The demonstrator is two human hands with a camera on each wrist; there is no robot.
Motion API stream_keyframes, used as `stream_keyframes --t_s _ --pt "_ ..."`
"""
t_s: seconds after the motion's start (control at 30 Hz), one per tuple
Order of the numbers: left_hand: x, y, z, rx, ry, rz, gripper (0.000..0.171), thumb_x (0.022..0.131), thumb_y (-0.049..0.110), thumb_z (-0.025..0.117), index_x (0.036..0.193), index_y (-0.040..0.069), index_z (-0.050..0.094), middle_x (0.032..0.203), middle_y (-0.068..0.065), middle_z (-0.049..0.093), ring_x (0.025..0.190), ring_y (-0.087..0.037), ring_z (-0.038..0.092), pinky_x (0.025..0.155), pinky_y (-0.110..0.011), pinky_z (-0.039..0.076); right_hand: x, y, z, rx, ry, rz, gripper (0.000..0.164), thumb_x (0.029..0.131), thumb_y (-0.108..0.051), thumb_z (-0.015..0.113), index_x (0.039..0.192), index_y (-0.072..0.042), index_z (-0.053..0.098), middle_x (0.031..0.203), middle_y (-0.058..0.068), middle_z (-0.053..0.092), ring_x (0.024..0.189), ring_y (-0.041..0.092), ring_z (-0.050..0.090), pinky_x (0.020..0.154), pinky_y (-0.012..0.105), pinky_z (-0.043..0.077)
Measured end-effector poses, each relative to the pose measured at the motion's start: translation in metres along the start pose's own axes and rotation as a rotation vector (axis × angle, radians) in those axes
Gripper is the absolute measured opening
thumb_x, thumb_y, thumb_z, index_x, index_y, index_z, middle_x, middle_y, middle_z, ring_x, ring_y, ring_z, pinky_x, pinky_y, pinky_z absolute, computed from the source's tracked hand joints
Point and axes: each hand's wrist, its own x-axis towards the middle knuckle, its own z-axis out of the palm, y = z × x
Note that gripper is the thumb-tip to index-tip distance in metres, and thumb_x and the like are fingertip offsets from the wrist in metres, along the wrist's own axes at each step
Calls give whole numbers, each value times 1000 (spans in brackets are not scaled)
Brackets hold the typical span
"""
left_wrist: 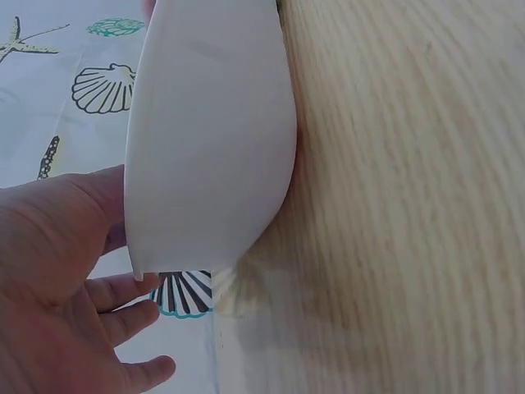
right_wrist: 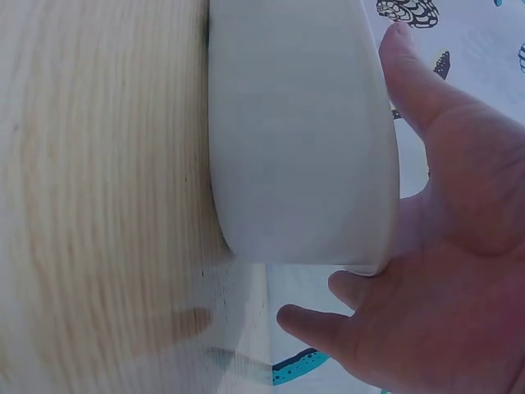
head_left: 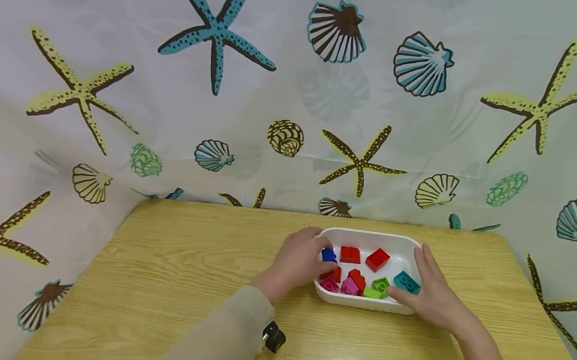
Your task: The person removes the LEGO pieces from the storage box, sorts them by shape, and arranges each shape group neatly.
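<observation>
A white tray [head_left: 360, 302] holds several toy building bricks. My left hand [head_left: 299, 258] is at its left end, thumb and forefinger reaching over the rim on either side of a blue brick [head_left: 329, 255]. In the left wrist view, the other fingers [left_wrist: 135, 320] extend loosely past the tray's outer wall [left_wrist: 213, 139]. My right hand [head_left: 432, 296] rests along the right end with spread fingers, its thumb over the front rim by a green brick [head_left: 380, 285]. A teal brick [head_left: 407, 282] lies beside that thumb.
Two red bricks, one flat [head_left: 350, 254] and one turned [head_left: 378, 259], lie toward the tray's back. Pink bricks [head_left: 349, 286] are at the front left. Beneath is a wooden table [head_left: 188, 273], with a shell-and-starfish patterned curtain [head_left: 253, 112] behind it and at both sides.
</observation>
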Motion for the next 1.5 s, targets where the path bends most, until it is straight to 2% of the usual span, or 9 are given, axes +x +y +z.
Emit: stream_keyframes --t_s 0.1,0.23,0.33,0.47,0.73,1.03,1.2,1.4,1.5 --pt "-2 0 0 -80 32 -23 42 87 47 77 122 26 70 142 -4 49 131 -26 44 109 -46 41 0 0 1 -4 -1 -5 120 85 -59 74 159 3 3 165 27 -6 146 56 7 109 73 20" --pt "-6 -2 -3 -197 110 -52 43 88 44 77 125 26 68 125 0 53 114 -20 49 96 -36 50 -1 -1 0 -5 -3 3 120 85 -59 74 159 3 2 164 27 -7 145 57 8 109 73 21" --pt "-10 -4 -8 -244 157 -43 41 89 42 77 124 23 68 117 3 59 110 -18 52 95 -37 50 -1 -1 0 -6 -2 4 120 85 -57 74 159 4 2 164 27 -8 145 57 8 108 74 21" --pt "-17 -10 -12 -271 191 -52 41 89 39 78 124 21 67 117 5 64 110 -18 55 97 -41 48 -1 0 -1 -3 -3 3 118 86 -56 74 159 4 3 164 28 -7 145 57 8 108 74 21" --pt "-29 -29 -14 -331 217 -152 42 91 38 76 126 20 61 118 0 67 106 -22 61 89 -38 54 -2 2 0 -2 -8 21 119 85 -57 74 159 3 1 164 27 -9 145 57 9 106 74 24" --pt "-39 -50 -11 -421 228 -219 41 99 44 64 125 18 47 125 -9 69 112 -30 65 93 -46 52 -1 2 1 -7 -10 25 118 86 -56 74 160 2 2 164 26 -10 145 57 8 106 75 23" --pt "-42 -56 -6 -415 215 -253 40 100 44 61 125 18 44 133 -11 65 98 -28 66 78 -41 52 0 0 1 0 -10 20 117 87 -55 74 160 1 2 165 26 -9 145 57 8 106 75 23" --pt "-43 -66 6 -424 197 -244 39 101 40 60 126 16 43 138 -15 60 87 -27 67 67 -38 48 -1 -2 0 2 -13 16 117 87 -55 74 159 3 3 165 26 -9 145 57 7 107 75 20" --pt "-42 -72 14 -423 208 -223 39 101 39 62 126 15 45 136 -16 62 99 -26 67 76 -40 53 -1 -3 1 8 -15 11 116 87 -55 74 159 3 3 165 25 -9 146 56 6 108 75 19"
